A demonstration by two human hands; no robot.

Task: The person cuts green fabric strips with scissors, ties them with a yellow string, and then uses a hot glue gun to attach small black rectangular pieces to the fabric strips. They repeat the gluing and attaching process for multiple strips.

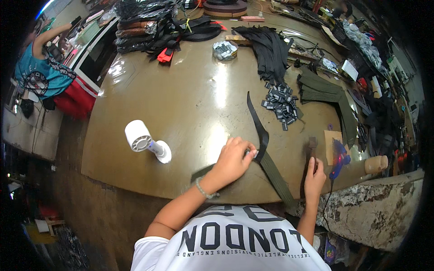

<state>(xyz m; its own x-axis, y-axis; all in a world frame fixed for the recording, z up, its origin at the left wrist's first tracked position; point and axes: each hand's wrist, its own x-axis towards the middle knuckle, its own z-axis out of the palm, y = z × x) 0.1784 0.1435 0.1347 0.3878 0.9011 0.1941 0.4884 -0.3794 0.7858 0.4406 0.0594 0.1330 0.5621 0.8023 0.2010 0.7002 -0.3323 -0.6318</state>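
My left hand [235,157] pinches a small pale label at the spot where a black strap [256,118] meets an olive-green ribbed strap [276,179]. The black strap's narrow end points away from me, and the green one runs toward the table's near edge. Another piece of green strap [202,172] shows beneath my left forearm. To the right, my right hand [314,178] closes on a slim dark brown tool [312,145], upright in the picture and partly blurred; its kind is not clear. Close by, a blue glue gun [339,159] with a cord rests on a cardboard piece [331,139].
A white handheld fan [141,137] stands at left. Loose dark labels [282,105] lie beyond my hands, near black straps [266,47], folded green straps [322,90] and a tub of labels [224,50]. Wrapped bundles [142,29] fill the far left. Another person [47,72] works there.
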